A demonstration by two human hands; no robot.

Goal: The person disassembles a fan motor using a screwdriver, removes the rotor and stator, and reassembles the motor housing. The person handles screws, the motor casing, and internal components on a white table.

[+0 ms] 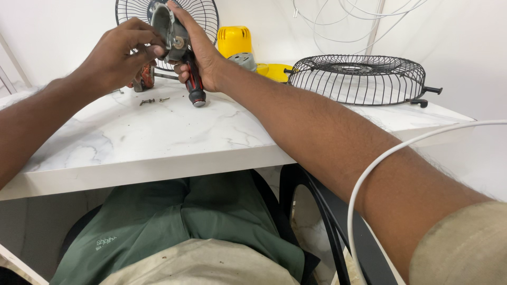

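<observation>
- Right hand [203,55] shut round a screwdriver [194,84] and a grey metal housing [168,26], held above the table's [158,137] far edge.
- Screwdriver long axis approx. 12–6 o'clock, red-black handle end down at 6.
- Housing's open side faces approx. 10 o'clock.
- Left hand [119,58] fingers curled, pinching housing's edge.
- Loose screws [153,100] on table just below left hand.
- Fan guard [359,79] lies at 3 o'clock, well apart.

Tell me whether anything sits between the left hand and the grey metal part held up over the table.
Nothing visible does: the left hand has its fingertips already on the grey metal part, which the right hand grips together with a screwdriver.
</observation>
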